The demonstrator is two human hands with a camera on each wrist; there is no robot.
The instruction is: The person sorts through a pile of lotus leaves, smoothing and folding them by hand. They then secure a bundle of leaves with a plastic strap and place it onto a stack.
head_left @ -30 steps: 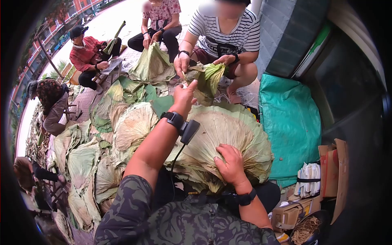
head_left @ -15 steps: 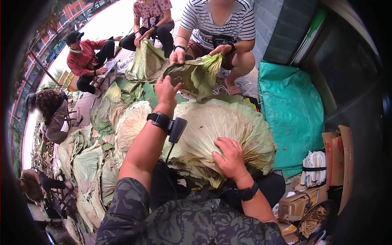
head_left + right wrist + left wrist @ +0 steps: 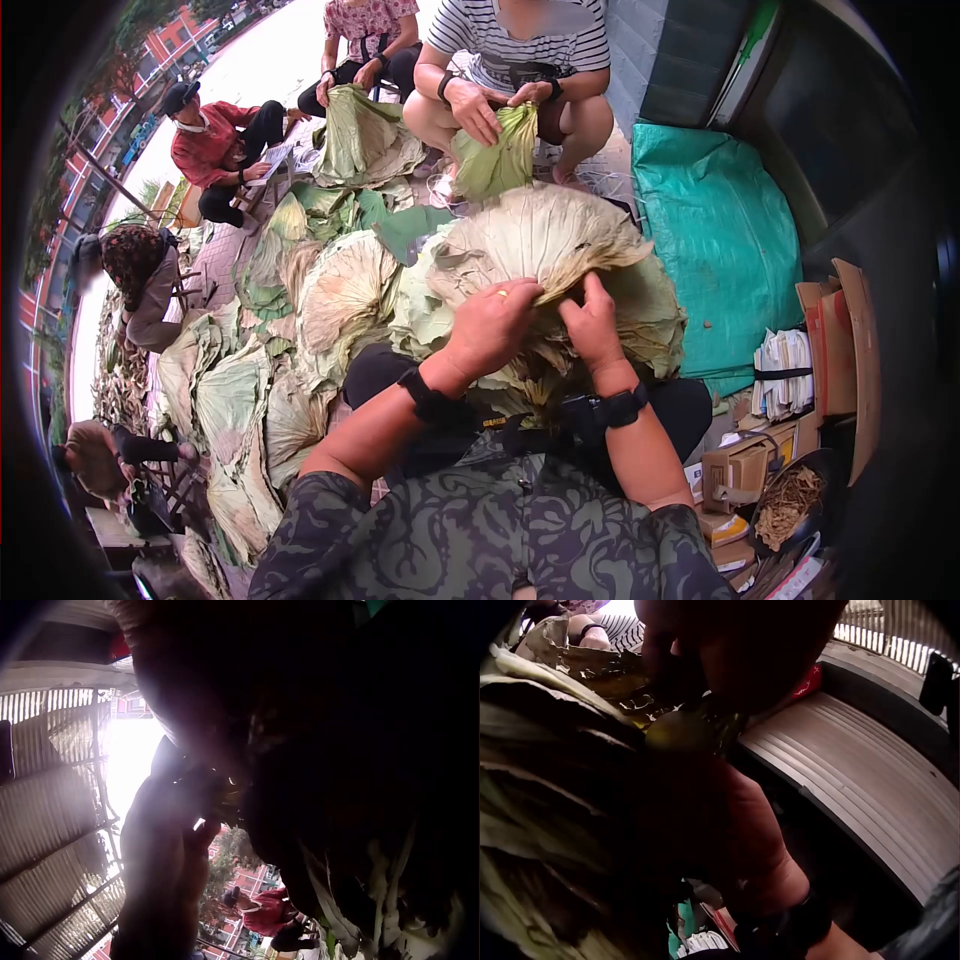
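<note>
A thick stack of large, pale, dried lotus leaves [image 3: 640,300] lies over the wearer's lap. Its top lotus leaf [image 3: 545,235] has its near edge lifted and folded up. My left hand [image 3: 490,325] grips that edge with curled fingers. Close by on the right, my right hand [image 3: 595,325] pinches the same edge between thumb and fingers. Across the stack, a person in a striped shirt [image 3: 505,60] holds a greener, bunched leaf [image 3: 500,155]. Both wrist views are dark, with the fingertips mostly in shadow.
More dried leaves [image 3: 235,400] spread over the ground at left. A green tarp [image 3: 715,250] lies at right, near cardboard boxes [image 3: 745,465], bundled paper [image 3: 783,375] and a black bowl of brown scraps [image 3: 790,505]. Other people sit around, one in a red shirt [image 3: 205,150].
My left hand has come back from the other person's leaf to the stack. Both hands now hold the top leaf's edge, which has come up. The other person has drawn their leaf back.
</note>
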